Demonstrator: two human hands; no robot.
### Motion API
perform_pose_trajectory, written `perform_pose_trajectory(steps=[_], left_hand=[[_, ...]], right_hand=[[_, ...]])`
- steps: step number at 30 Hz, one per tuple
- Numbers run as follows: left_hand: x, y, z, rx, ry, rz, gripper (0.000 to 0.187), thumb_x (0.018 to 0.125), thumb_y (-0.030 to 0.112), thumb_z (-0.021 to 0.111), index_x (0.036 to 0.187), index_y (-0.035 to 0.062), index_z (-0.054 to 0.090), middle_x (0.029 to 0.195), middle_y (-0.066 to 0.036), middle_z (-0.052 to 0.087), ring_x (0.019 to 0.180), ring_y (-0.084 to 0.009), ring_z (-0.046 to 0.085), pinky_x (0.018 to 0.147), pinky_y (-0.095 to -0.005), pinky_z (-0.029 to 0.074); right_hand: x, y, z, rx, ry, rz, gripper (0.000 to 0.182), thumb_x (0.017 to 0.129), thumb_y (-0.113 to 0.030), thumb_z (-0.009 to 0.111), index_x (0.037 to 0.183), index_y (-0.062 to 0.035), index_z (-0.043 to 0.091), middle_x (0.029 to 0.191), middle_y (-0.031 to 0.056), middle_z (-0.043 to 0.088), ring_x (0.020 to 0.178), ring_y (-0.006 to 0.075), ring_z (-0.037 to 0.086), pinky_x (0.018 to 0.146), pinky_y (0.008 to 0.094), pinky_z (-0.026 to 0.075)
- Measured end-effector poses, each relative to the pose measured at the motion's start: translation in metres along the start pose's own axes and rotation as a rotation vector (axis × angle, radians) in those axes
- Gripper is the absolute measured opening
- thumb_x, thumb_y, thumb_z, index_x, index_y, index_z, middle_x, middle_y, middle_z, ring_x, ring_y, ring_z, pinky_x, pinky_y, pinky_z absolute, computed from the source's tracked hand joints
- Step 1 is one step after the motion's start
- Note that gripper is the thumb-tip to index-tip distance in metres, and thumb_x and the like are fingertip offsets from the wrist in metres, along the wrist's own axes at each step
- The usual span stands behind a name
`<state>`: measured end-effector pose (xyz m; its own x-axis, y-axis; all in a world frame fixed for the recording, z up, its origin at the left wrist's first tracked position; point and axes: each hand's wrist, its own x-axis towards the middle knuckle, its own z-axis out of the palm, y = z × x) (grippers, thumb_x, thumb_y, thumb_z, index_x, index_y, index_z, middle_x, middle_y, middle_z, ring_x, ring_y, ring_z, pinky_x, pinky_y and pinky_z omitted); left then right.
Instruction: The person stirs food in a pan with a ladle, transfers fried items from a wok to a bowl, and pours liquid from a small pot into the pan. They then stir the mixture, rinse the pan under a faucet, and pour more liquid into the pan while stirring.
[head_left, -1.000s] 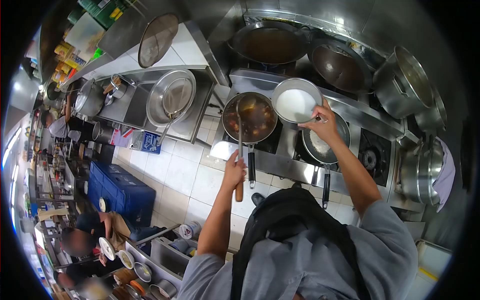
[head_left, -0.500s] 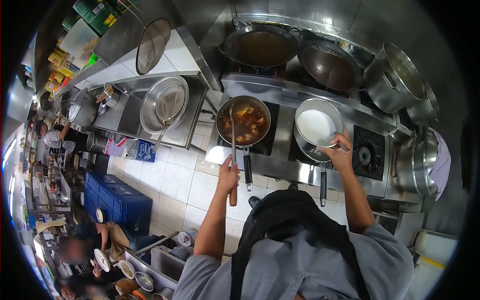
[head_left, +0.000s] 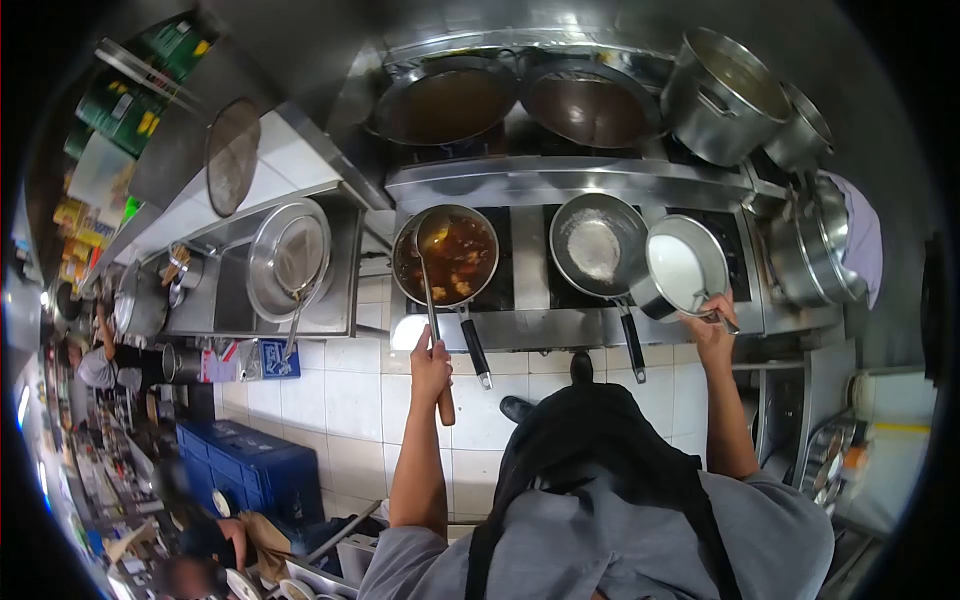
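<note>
My left hand (head_left: 431, 370) is closed round the wooden handle of a ladle (head_left: 428, 295). The ladle's head dips into a frying pan (head_left: 446, 258) of brown sauce with golden chunks. In my right hand (head_left: 712, 332) is the handle of a metal saucepan (head_left: 652, 292), which contains white liquid (head_left: 676, 266). That saucepan is held over the right burner, beside a second frying pan (head_left: 568, 228) with a whitish patch on its bottom. Both frying pans rest on the stove, handles towards me.
Two woks (head_left: 440, 110) stand behind the stove, with a tall pot (head_left: 715, 105) to their right. A metal bowl with strainers (head_left: 290, 255) is at the sink on the left. Blue crates (head_left: 250, 465) stand on the floor, and other people are at far left.
The saucepan has moved right, off the second frying pan, whose inside now shows. My left hand still holds the ladle in the sauce. The whole view has shifted.
</note>
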<state>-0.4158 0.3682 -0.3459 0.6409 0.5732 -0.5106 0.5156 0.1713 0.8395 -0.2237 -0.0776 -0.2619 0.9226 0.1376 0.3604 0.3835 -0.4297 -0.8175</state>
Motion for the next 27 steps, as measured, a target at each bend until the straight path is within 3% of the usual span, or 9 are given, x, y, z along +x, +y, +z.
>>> perform_pose_trajectory(steps=[3, 4, 5, 9, 11, 15, 18, 21, 27], left_hand=[[0.006, -0.008, 0.012, -0.003, -0.08, 0.017, 0.056, 0.096, 0.004, 0.048, 0.151, 0.0093, 0.037, 0.075, -0.003, 0.053, 0.054, -0.0081, 0.047, 0.042, -0.0248, 0.039], [0.006, -0.027, 0.002, -0.019, -0.133, 0.063, 0.06, 0.09, -0.004, 0.045, 0.148, 0.0073, 0.04, 0.075, -0.001, 0.053, 0.055, -0.0072, 0.046, 0.044, -0.024, 0.039], [0.002, -0.035, -0.003, 0.169, -0.153, 0.219, 0.063, 0.085, -0.009, 0.043, 0.147, 0.0056, 0.041, 0.075, 0.0, 0.053, 0.055, -0.0065, 0.047, 0.043, -0.0225, 0.039], [-0.053, 0.0, -0.012, 0.123, -0.111, 0.02, 0.055, 0.093, -0.001, 0.043, 0.147, 0.0062, 0.041, 0.068, 0.001, 0.053, 0.044, -0.0059, 0.043, 0.035, -0.0223, 0.034], [-0.017, -0.057, -0.033, 0.24, -0.105, 0.227, 0.056, 0.094, -0.001, 0.043, 0.149, 0.0098, 0.04, 0.067, 0.002, 0.05, 0.045, -0.0058, 0.043, 0.036, -0.0226, 0.033], [-0.028, -0.026, 0.028, -0.196, 0.0, 0.003, 0.044, 0.101, 0.014, 0.044, 0.145, 0.0102, 0.041, 0.068, 0.0, 0.048, 0.049, -0.0081, 0.041, 0.039, -0.0244, 0.035], [-0.029, 0.0, 0.051, -0.776, -0.113, -0.173, 0.015, 0.104, 0.024, 0.046, 0.102, 0.0099, 0.051, 0.072, -0.001, 0.051, 0.051, -0.0058, 0.043, 0.043, -0.0211, 0.038], [-0.026, 0.014, 0.053, -1.058, -0.244, -0.159, 0.016, 0.104, 0.02, 0.046, 0.094, 0.0081, 0.048, 0.073, -0.001, 0.052, 0.051, -0.0044, 0.043, 0.044, -0.0168, 0.038], [-0.037, 0.052, 0.036, -0.714, -0.049, -0.071, 0.007, 0.099, 0.016, 0.048, 0.094, 0.0111, 0.047, 0.075, -0.003, 0.053, 0.053, -0.0059, 0.045, 0.045, -0.021, 0.04]], right_hand=[[-0.023, 0.017, -0.036, -0.101, 0.023, 0.221, 0.039, 0.071, 0.002, 0.084, 0.08, -0.0029, 0.046, 0.1, 0.008, 0.054, 0.089, 0.0186, 0.061, 0.075, 0.0299, 0.055], [-0.032, 0.036, -0.041, -0.142, 0.119, -0.039, 0.041, 0.069, -0.002, 0.087, 0.082, -0.0027, 0.048, 0.097, 0.0064, 0.053, 0.087, 0.0168, 0.057, 0.072, 0.0285, 0.053], [-0.039, 0.031, -0.046, -0.071, 0.241, 0.068, 0.045, 0.064, -0.005, 0.09, 0.078, -0.0052, 0.047, 0.087, 0.0048, 0.049, 0.074, 0.0161, 0.048, 0.066, 0.0298, 0.042], [-0.067, 0.051, -0.108, -0.273, 0.316, -0.059, 0.049, 0.063, -0.011, 0.092, 0.085, -0.0058, 0.048, 0.098, 0.008, 0.051, 0.086, 0.0188, 0.05, 0.069, 0.0298, 0.044], [-0.083, 0.064, -0.138, -0.356, 0.354, -0.125, 0.047, 0.063, -0.012, 0.092, 0.087, -0.0059, 0.052, 0.095, 0.0069, 0.052, 0.084, 0.0224, 0.052, 0.07, 0.0324, 0.046], [-0.078, 0.089, -0.175, -0.313, 0.413, 0.158, 0.037, 0.063, 0.001, 0.086, 0.08, -0.0025, 0.053, 0.087, 0.009, 0.053, 0.083, 0.0216, 0.052, 0.074, 0.0343, 0.047], [-0.074, 0.106, -0.207, -0.285, 0.344, -0.076, 0.04, 0.064, -0.001, 0.086, 0.08, -0.0025, 0.049, 0.093, 0.0109, 0.053, 0.088, 0.0229, 0.052, 0.078, 0.0328, 0.046], [-0.058, 0.122, -0.226, -0.298, 0.294, -0.003, 0.043, 0.065, -0.002, 0.086, 0.079, -0.0029, 0.045, 0.099, 0.0119, 0.052, 0.09, 0.0254, 0.052, 0.081, 0.0321, 0.044], [-0.043, 0.147, -0.242, -0.218, 0.207, 0.005, 0.044, 0.067, -0.006, 0.085, 0.078, -0.0028, 0.043, 0.09, 0.0103, 0.047, 0.083, 0.0249, 0.049, 0.079, 0.0324, 0.042]])
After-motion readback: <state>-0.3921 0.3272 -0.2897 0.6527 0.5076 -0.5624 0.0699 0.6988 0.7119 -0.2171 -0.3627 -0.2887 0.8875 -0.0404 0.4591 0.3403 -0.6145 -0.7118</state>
